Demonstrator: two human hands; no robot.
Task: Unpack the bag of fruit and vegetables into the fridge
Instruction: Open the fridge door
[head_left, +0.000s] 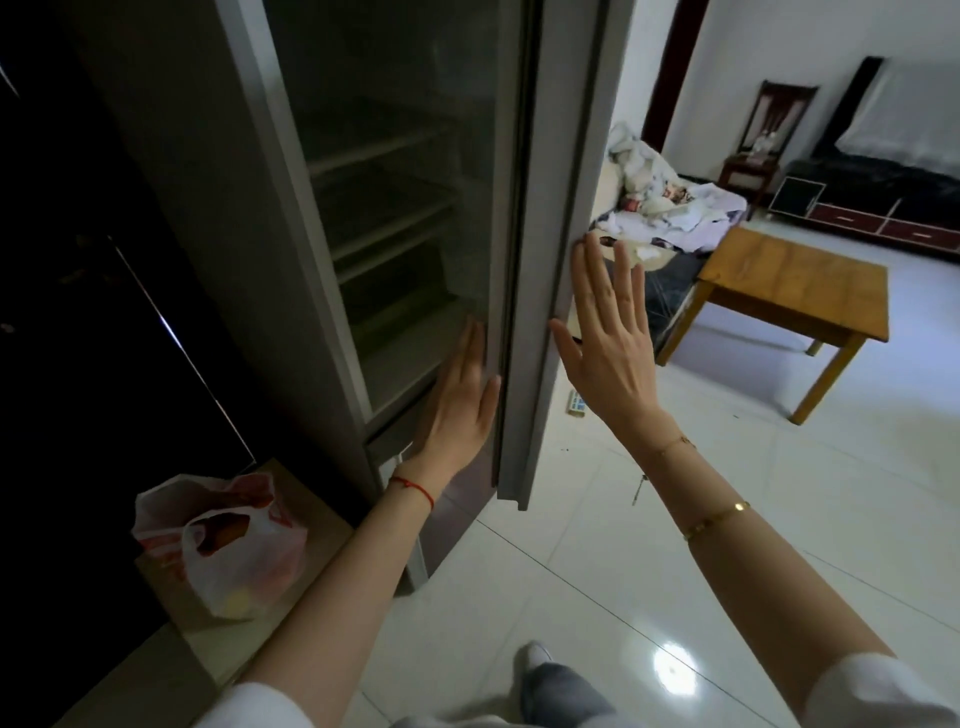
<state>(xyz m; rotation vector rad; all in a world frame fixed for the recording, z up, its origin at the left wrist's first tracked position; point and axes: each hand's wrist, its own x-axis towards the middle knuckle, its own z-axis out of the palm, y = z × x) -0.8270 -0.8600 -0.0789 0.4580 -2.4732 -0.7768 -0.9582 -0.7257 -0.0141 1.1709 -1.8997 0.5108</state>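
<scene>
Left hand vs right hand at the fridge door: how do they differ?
The left hand lies against the inner side of the fridge door, fingers together; the right hand is at the door's outer edge, fingers spread. The left wrist wears a red string; the right forearm wears a gold bracelet. Both are open and hold nothing, and the bag sits untouched.

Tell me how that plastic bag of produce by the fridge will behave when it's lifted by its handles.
The plastic bag looks thin and slumped, so it will probably sag and swing rather than hold shape. Rounded produce bulges through its translucent side, so the contents may shift or roll together. The loose handles should likely be gathered first, or one side could spill.
</scene>
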